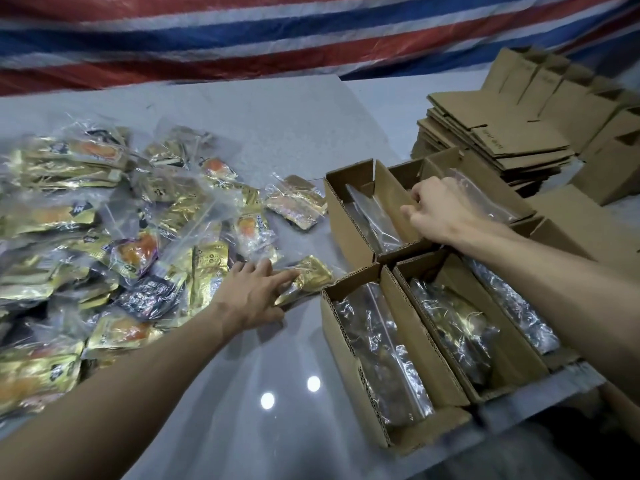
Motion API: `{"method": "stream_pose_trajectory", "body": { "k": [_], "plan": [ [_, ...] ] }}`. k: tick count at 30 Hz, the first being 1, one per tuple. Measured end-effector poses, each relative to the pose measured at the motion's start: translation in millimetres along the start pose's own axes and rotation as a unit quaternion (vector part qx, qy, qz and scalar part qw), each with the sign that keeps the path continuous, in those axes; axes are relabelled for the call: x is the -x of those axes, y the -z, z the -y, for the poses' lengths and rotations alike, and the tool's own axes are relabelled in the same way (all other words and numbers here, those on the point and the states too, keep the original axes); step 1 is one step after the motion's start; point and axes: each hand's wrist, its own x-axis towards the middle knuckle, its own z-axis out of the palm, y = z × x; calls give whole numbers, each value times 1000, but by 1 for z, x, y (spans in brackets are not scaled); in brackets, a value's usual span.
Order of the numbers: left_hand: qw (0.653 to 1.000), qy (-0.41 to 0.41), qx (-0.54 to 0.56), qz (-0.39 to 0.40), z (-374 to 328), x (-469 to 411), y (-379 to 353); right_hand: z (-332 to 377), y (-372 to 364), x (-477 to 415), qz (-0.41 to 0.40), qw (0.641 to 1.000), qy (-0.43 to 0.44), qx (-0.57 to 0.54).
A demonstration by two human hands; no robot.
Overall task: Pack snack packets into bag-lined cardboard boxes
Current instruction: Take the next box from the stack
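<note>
The near boxes point(415, 341) look filled, yet a big pile of packets point(104, 220) remains; the left hand point(252, 296) rests spread fingers on a gold packet point(308, 277) beside them; the right hand point(440, 209) curls at a far box point(346, 216), its grip unclear.

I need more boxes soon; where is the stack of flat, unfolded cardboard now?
In the head view, the stack of flat cardboard lies at the far right, just behind the open boxes and beyond the right hand.

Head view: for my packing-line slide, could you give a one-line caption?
Left hand touches a gold packet by the pile; right hand curls at a far box's edge.
</note>
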Motion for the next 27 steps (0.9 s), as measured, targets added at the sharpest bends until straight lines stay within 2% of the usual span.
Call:
{"method": "stream_pose_trajectory", "body": {
  "k": [7,9,11,13,14,16,17,19,24,27],
  "plan": [
    [1000,10,6,27,-2,13,9,-3,-9,4,11,999,-10,-45],
    [1000,20,18,-7,-10,14,18,-2,-12,9,0,1000,-6,-16],
    [990,31,117,-78,-25,12,33,-1,-14,14,-39,999,5,37],
    [943,48,305,-125,-45,7,53,-3,-15,16,-54,998,-5,44],
    [898,65,420,-117,-56,5,63,-4,-14,16,-45,998,-16,31],
    [790,95,605,-33,-76,-1,82,-5,-14,16,-25,999,-32,-1],
    [759,97,644,8,-84,-4,90,-5,-14,16,-20,999,-36,-16],
    [753,75,652,44,-97,-13,98,-3,-13,18,-23,998,-38,-39],
    [750,53,657,63,-102,-30,107,-3,-10,19,-22,998,-39,-42],
    [758,58,644,87,-98,-33,113,-3,-14,22,-10,999,-44,-2]
  ]
}}
